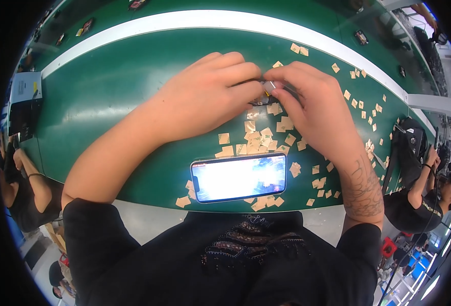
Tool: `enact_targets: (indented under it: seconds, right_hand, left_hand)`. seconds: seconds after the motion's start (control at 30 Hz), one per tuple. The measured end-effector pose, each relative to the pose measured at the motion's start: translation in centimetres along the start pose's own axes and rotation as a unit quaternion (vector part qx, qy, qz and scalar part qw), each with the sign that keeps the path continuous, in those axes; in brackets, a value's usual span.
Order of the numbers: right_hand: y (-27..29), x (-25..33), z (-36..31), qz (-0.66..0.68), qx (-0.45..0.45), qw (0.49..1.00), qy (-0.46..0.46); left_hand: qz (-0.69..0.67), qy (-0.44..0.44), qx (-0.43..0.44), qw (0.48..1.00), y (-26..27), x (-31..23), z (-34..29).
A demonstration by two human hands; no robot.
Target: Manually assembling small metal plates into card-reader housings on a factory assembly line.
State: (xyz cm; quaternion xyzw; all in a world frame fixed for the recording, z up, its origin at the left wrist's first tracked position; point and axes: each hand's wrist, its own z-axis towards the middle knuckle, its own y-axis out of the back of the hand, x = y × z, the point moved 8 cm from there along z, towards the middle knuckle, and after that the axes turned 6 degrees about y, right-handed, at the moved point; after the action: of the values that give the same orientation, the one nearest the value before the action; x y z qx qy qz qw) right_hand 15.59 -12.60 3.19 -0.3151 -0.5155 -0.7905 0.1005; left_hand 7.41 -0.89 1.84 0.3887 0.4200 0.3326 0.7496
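Note:
My left hand (210, 89) is closed at the middle of the green table, its fingers curled round the edge of a small dark electronic part (260, 101). Most of that part is hidden behind the fingers. From the other side, my right hand (312, 97) pinches a small silver-grey piece (269, 87) between thumb and index finger. This piece touches or sits right over the dark part; I cannot tell which. Below the hands, many tan paper squares (258, 140) with green print lie loose and overlapping. A phone (239, 177) with a bright lit screen lies on its back nearest my body.
More tan squares (368, 145) are scattered to the right. A white rail (225, 19) crosses behind the table, with small dark parts (360, 37) on the green surface beyond. A grey-and-black box (26, 94) stands far left, a black bag (411, 145) far right. People sit on both sides.

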Motion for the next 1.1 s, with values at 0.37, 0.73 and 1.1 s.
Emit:
enact_targets:
  seconds: [0.37, 0.73, 1.1]
  right_hand:
    - [-0.6, 0.4, -0.7, -0.037, 0.008, 0.999, -0.004]
    - [-1.0, -1.1, -1.0, 0.048, -0.02, 0.996, -0.065]
    - [-1.1, 0.1, -0.9, -0.03, -0.046, 0.998, -0.039]
  left_hand:
    - [-0.073, 0.056, 0.0, 0.996, 0.4, 0.4, 0.2]
    - [-0.073, 0.067, -0.01, 0.995, 0.4, 0.5, 0.0]
    - [-0.069, 0.065, -0.026, 0.995, 0.4, 0.1, 0.0]
